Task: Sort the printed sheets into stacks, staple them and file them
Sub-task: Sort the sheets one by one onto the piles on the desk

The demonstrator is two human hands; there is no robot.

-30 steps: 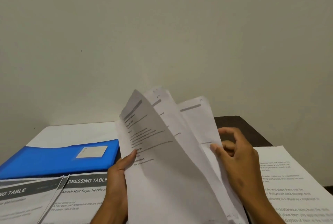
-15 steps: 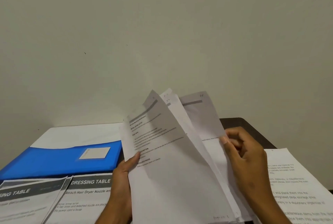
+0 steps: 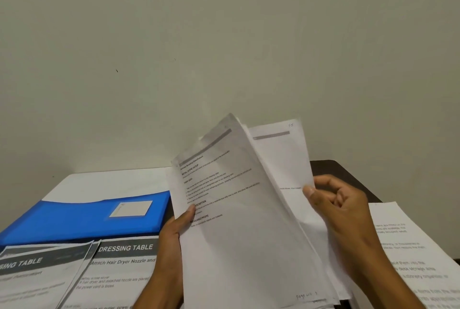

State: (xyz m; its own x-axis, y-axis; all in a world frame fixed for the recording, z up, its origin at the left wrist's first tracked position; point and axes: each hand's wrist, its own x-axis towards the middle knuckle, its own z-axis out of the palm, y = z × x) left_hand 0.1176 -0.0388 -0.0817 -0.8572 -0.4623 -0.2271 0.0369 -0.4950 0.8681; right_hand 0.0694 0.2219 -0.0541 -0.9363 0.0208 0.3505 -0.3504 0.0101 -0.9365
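The left hand point(image 3: 171, 236) grips a fanned bundle of printed sheets point(image 3: 249, 221); the right hand point(image 3: 341, 211) pinches its rear page. The bundle hides part of the dark table point(image 3: 348, 179), flanked by a blue folder point(image 3: 82, 216) and sorted stacks point(image 3: 117, 271).

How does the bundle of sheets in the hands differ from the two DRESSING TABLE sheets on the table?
The held bundle stands tilted up and fanned apart, gripped by the left hand and right hand; the DRESSING TABLE sheets lie flat, untouched. The held bundle's front sheet has a thin grey bar; the DRESSING TABLE sheets carry broad dark banners with white titles. Both are white printed pages.
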